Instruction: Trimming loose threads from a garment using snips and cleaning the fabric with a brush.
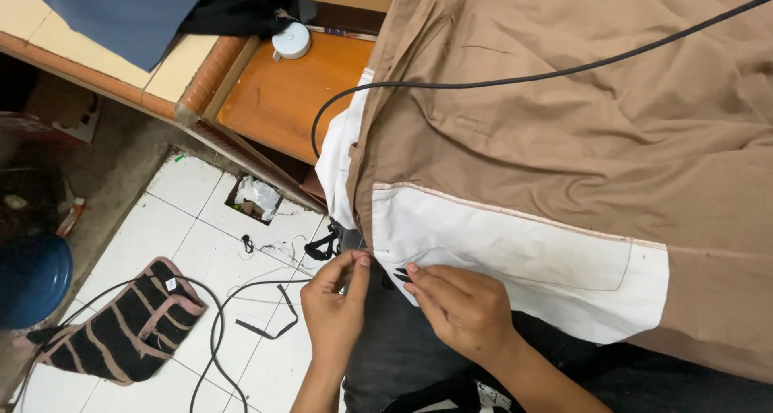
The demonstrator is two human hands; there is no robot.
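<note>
Hand-stitching step at white pocket lining [515,260] of brown garment [580,123] draped over lap: left hand [336,304] grip pinched on fine thread, barely visible, right hand [463,304] pinching lining edge; next likely needs taut pull, cloth held flat.

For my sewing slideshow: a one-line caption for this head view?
Both hands, left and right, pinch the white pocket lining of a brown garment.

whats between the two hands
In the head view, a small gap over dark cloth separates the left hand from the right hand, which rests on the white pocket lining.
</note>
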